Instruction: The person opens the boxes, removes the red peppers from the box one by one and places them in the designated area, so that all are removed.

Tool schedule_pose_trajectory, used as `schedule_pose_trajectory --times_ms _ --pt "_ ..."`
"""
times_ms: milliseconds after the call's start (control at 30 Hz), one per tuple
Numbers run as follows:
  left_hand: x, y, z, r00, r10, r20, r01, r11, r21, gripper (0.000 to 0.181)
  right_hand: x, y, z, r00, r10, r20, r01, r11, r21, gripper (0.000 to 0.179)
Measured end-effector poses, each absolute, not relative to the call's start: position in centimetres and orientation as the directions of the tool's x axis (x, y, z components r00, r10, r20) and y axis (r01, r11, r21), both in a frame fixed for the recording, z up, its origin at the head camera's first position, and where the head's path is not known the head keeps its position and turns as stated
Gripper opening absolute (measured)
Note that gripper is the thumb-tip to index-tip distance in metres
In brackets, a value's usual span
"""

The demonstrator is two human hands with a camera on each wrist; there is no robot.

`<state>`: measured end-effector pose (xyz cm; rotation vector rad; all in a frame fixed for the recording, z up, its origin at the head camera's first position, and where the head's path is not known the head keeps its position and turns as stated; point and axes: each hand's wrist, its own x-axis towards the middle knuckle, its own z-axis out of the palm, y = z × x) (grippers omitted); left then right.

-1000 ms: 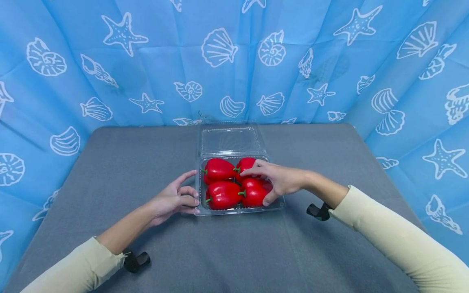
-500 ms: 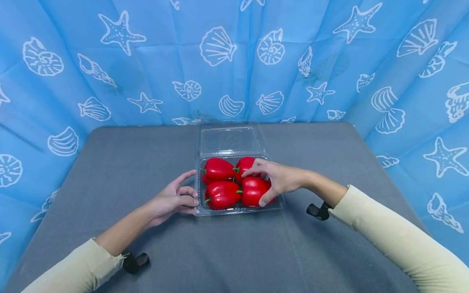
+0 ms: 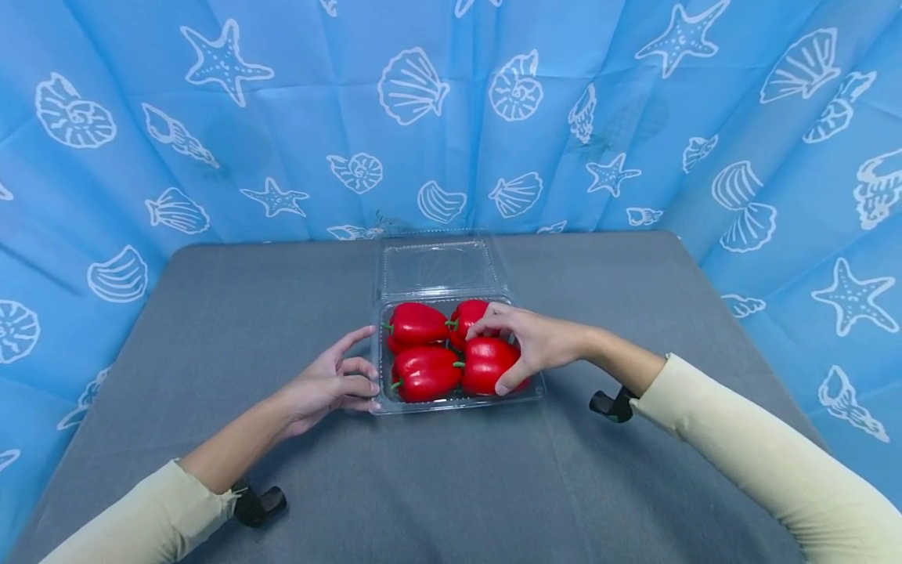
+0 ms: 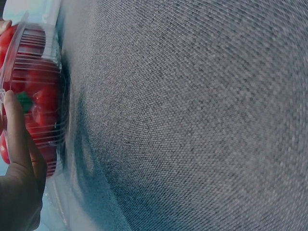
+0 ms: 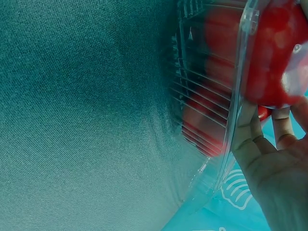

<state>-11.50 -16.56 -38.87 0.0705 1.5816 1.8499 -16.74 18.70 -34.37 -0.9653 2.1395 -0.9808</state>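
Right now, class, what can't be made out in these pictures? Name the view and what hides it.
Head view: the right end of the far right pepper, behind the right hand.
Left wrist view: parts of the clear container and left hand, cut off by the picture's left edge.
Right wrist view: outlines of the lower peppers, blurred through the container's ridged wall.

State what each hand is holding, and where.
Right hand holds the near-right red pepper by its near and far sides. Left hand only touches the clear container's left edge.
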Motion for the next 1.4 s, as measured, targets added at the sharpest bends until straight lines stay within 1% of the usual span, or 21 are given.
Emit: schedule_pose_trajectory --times_ms 233,400,633,800,1200,1400 --pt "-11.5 -16.5 -38.8 -0.76 0.523 -0.385 -0.458 -0.011 0.889 0.083 -16.8 18.8 -34.2 -0.556 -0.806 -0.201 -0.353 0.448 -0.821 0.07" --pt "-11.5 -16.5 -38.7 -0.763 0.52 -0.385 -0.453 -0.006 0.891 0.083 -16.6 18.8 -34.3 -0.574 -0.797 -0.188 -0.366 0.455 -0.812 0.071" --pt "-11.5 -16.6 -38.7 -0.764 0.514 -0.389 -0.457 -0.006 0.889 0.082 -16.1 18.8 -34.2 -0.636 -0.765 -0.099 -0.406 0.441 -0.801 0.068" --pt "-11.5 -16.7 -38.8 -0.762 0.528 -0.376 -0.454 -0.02 0.891 0.084 -15.5 18.9 -34.1 -0.681 -0.729 -0.067 -0.419 0.463 -0.781 0.066" --pt "-11.5 -16.5 -39.0 -0.764 0.528 -0.371 -0.45 -0.023 0.893 0.084 -15.7 20.0 -32.0 -0.728 -0.686 0.014 -0.443 0.455 -0.773 0.067" --pt "-11.5 -16.5 -39.1 -0.763 0.531 -0.368 -0.45 -0.026 0.893 0.084 -16.4 21.3 -31.1 -0.805 -0.584 0.108 -0.454 0.486 -0.747 0.065"
